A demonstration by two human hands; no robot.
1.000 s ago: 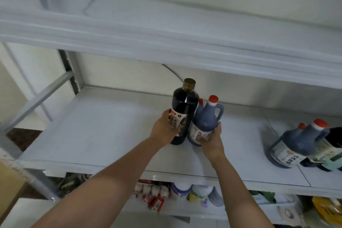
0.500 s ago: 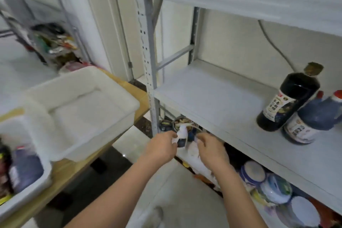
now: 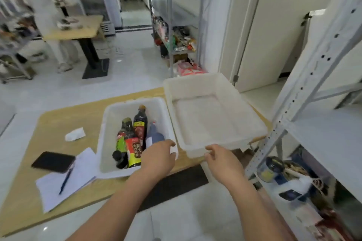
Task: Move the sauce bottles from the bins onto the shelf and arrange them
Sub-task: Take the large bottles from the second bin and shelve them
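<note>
- Nothing printed here can be read with certainty; blur takes the lettering on every label in sight.
- Red-labelled bottle (image 3: 133, 150), lying in the left bin (image 3: 105, 133) just left of my left hand (image 3: 158, 155): pale characters cross the label, too smeared to read.
- Green-labelled bottle (image 3: 121, 143), touching it on the left: print unreadable.
- Dark bottle (image 3: 140, 121), farther back in the same bin: a yellow band over a red label, lettering illegible.
- Jar (image 3: 269, 169), low in the rack (image 3: 293, 94) at right: a yellow label, blurred.
</note>
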